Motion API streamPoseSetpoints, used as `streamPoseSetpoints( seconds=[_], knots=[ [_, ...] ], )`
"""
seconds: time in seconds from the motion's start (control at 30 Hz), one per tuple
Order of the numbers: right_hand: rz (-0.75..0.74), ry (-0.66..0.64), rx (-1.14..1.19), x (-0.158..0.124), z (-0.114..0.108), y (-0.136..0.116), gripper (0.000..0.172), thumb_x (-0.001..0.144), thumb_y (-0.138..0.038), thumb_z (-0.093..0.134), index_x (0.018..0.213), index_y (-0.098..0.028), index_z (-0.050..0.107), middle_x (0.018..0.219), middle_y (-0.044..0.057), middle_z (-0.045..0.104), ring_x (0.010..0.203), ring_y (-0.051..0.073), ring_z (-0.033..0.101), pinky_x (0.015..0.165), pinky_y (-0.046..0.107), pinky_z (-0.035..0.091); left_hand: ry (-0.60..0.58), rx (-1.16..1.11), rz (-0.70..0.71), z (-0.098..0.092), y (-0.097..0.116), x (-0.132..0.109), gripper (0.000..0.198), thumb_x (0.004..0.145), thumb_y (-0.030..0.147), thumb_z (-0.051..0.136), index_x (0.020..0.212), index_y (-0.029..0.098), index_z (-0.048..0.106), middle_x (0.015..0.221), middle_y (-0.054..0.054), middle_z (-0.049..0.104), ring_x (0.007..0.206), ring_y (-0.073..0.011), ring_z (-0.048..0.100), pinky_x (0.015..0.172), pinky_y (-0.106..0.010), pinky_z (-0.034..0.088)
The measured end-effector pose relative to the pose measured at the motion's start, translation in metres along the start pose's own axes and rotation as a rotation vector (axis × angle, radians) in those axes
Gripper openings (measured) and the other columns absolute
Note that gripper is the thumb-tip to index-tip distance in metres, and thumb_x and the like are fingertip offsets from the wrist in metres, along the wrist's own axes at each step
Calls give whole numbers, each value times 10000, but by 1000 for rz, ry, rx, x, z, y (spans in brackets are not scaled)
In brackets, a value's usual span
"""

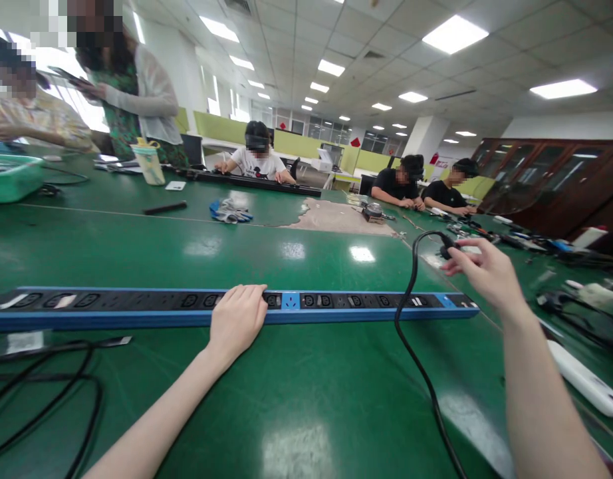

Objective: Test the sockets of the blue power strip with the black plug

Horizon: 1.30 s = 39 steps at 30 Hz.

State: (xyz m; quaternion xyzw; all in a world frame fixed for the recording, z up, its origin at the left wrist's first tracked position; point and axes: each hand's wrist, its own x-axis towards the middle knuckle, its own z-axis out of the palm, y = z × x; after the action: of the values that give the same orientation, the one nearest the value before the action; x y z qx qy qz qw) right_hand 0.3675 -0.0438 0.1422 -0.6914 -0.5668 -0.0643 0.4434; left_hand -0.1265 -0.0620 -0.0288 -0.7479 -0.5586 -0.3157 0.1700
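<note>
A long blue and black power strip (346, 309) lies across the green table, its row of sockets facing up. My left hand (239, 313) is closed over the middle of the strip, fingers wrapped past its far edge. Above the table, beyond the strip's right end, my right hand (481, 269) pinches a black plug (449, 247) between thumb and fingers. From the plug a black power cord (413, 286) arches to the left, passes over the strip and runs down to the lower edge of the view. The plug's front is partly hidden by the fingers.
More black cable (90, 392) lies looped at lower left. Blue and grey gloves (231, 211) and a dark bar (165, 207) are beyond the strip. A white power strip (586, 379) lies at right, near tangled cables (580, 313). Other people sit or stand around the table.
</note>
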Motion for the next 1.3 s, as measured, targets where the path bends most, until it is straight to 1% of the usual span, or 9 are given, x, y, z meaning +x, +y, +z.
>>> streamPoseSetpoints(
  seconds=[0.13,0.27,0.4,0.63,0.77,0.87,1.03,1.17,1.3],
  knots=[
    [78,-240,602,-23,14,-43,244,966,-216,673,1201,-253,620,955,235,781,825,232,784,772,363,564,-21,-10,-7,-3,0,-4,452,1031,255,395,1396,147,637,1286,-137,730,1203,-279,669,1175,-460,410],
    [189,-306,789,-43,17,-81,171,1035,-244,510,1155,-284,626,1111,261,759,949,248,783,749,373,564,-99,-39,74,-12,-10,-10,493,1061,346,378,1478,173,576,1496,-127,610,1390,-271,567,1239,-473,358],
    [242,-313,827,-60,26,-105,256,1025,-477,553,1083,-268,687,1047,284,760,882,281,787,662,358,559,-213,-55,190,-37,-37,-17,525,1064,403,386,1549,239,501,1587,-76,524,1460,-243,502,1249,-460,359],
    [216,-193,797,-74,57,-128,381,764,-523,870,937,-209,742,724,168,741,596,204,717,494,242,492,-177,-25,39,-81,-148,-48,434,1042,372,404,1386,271,649,1443,-43,661,1307,-239,626,1145,-417,469],
    [172,-333,746,-85,73,-164,437,707,-527,892,924,-179,742,632,70,698,513,157,642,434,206,433,-105,3,-110,-100,-218,-77,422,1019,377,432,1361,290,665,1415,-21,680,1293,-249,635,1161,-428,453],
    [80,-536,738,-101,91,-207,396,727,-497,861,910,-176,718,661,47,702,534,145,633,460,207,448,-50,18,-185,-109,-250,-92,444,1019,393,432,1391,290,651,1436,-25,666,1328,-254,612,1191,-433,420],
    [-204,-730,666,-138,139,-293,212,813,-368,729,920,-188,695,578,-24,626,493,106,562,487,197,427,-12,-6,-227,-116,-258,-99,440,1021,410,449,1380,277,666,1432,-25,671,1332,-239,612,1198,-409,423],
    [-333,-915,592,-162,181,-364,273,811,-294,682,1054,-173,700,597,-31,660,482,111,580,524,213,436,33,-38,-286,-118,-255,-101,398,1012,394,474,1325,306,704,1393,10,697,1321,-227,628,1192,-409,445],
    [-413,-985,506,-181,220,-429,191,846,-343,667,888,-169,734,593,-16,683,571,130,642,628,220,469,70,-50,-331,-119,-256,-103,365,992,383,511,1270,314,737,1357,24,717,1326,-238,630,1178,-421,471]
  ],
)
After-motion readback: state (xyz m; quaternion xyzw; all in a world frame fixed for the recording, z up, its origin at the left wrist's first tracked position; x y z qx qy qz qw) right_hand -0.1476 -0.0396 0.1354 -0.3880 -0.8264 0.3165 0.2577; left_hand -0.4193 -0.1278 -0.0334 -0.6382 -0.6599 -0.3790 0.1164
